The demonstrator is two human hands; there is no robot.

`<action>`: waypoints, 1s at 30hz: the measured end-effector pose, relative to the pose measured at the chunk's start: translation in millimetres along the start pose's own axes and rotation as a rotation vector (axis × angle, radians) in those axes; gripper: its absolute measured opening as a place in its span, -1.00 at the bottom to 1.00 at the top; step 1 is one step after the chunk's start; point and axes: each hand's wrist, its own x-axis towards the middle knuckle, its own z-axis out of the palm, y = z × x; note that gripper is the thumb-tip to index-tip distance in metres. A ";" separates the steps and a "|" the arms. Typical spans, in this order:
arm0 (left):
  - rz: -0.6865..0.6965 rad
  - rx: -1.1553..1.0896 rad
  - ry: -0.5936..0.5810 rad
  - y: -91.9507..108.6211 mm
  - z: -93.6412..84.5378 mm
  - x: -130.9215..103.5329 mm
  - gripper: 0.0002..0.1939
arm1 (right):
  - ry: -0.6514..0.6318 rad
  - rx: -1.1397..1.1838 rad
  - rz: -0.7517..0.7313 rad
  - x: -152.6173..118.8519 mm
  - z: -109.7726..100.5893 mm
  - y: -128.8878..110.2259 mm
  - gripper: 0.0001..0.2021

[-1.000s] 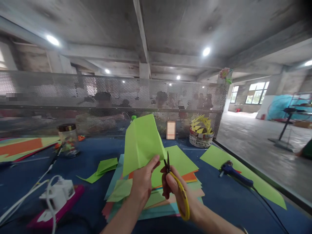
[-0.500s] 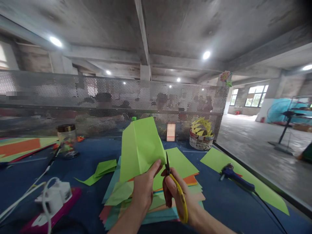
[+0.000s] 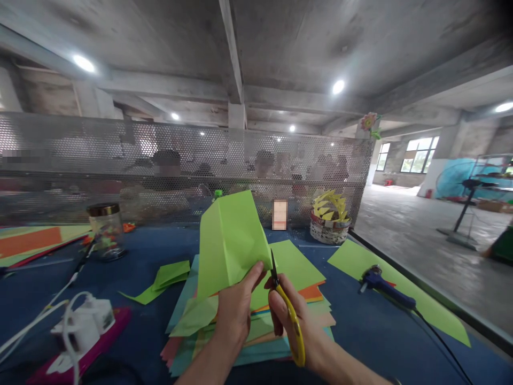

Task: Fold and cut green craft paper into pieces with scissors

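Note:
My left hand (image 3: 238, 302) grips a creased sheet of light green paper (image 3: 236, 235) by its lower right part, thumb on the near face. The sheet stands tilted up above a pile of coloured paper (image 3: 276, 342). In my right hand (image 3: 290, 310) is a pair of scissors (image 3: 295, 329) with yellow handles and dark blades. The blades point upward and lie right at the green sheet's right edge; whether they are parted is hard to see. Folded green paper pieces (image 3: 166, 280) lie to the left of the pile.
At right, a blue hot glue gun (image 3: 388, 289) rests on a long green sheet (image 3: 436, 307). A woven basket (image 3: 331, 230) and a lidded jar (image 3: 107, 232) stand farther back. A magenta power strip (image 3: 92, 342) with cables lies front left. A perforated metal screen (image 3: 224, 155) borders the table.
Hands, sheet and scissors hold almost the same pose. The whole view has shifted very slightly; nothing was taken up or let go.

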 end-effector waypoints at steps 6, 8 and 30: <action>-0.021 -0.021 -0.002 1.2 -0.8 -0.6 -0.66 | 0.006 0.010 -0.030 0.8 1.2 -0.8 -0.57; -0.035 -0.021 -0.009 1.4 -0.6 -0.1 -0.69 | 0.012 0.023 -0.038 0.7 1.8 0.1 -0.57; -0.085 -0.045 -0.048 2.7 0.0 -0.7 -0.76 | 0.006 0.064 -0.055 -1.1 5.2 8.5 -0.59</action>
